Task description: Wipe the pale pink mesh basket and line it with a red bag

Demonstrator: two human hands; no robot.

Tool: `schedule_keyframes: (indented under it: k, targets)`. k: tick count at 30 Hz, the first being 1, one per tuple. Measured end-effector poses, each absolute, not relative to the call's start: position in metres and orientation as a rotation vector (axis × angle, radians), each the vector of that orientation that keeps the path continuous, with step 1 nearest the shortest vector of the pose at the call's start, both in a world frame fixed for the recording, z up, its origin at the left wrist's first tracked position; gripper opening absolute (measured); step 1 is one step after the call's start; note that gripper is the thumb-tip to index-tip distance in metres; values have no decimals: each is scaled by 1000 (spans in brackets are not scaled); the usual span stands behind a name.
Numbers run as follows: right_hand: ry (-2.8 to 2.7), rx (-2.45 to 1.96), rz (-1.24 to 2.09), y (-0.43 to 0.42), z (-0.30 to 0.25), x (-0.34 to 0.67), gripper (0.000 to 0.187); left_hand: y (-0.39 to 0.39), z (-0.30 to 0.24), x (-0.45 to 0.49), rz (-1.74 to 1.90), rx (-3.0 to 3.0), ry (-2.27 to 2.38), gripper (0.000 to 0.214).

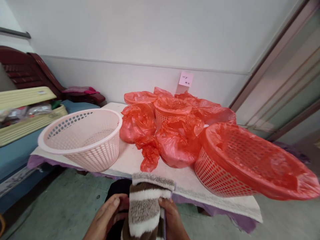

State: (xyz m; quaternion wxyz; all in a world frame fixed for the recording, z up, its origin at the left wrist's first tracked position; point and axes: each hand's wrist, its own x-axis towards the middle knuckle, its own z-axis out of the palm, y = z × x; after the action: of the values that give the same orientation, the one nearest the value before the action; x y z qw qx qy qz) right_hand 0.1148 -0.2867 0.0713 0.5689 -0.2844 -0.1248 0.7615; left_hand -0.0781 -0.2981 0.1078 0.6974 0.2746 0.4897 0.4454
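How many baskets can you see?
4: the pale pink basket at left, plus the red-lined right basket, middle basket and back-left basket. More may hide under red plastic.

Left fingers [122,198] loose, right fingers [165,203] closed

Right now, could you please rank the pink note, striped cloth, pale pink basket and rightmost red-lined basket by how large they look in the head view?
1. Rightmost red-lined basket
2. Pale pink basket
3. Striped cloth
4. Pink note
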Motion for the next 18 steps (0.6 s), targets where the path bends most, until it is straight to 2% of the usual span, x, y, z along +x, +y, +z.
schedule_keyframes:
  k: [5, 13, 18]
  targets:
    - [-514, -570, 1942, -285, 55, 105, 53, -291, 111, -71, 1108, 739, 1043, 68]
    - [-599, -788, 1947, -274, 16, 116, 42, -287, 103, -87, 1096, 841, 1204, 46]
    - [-636, -893, 1951, -275, 10, 114, 37, -289, 114, -77, 1234, 406, 1332, 68]
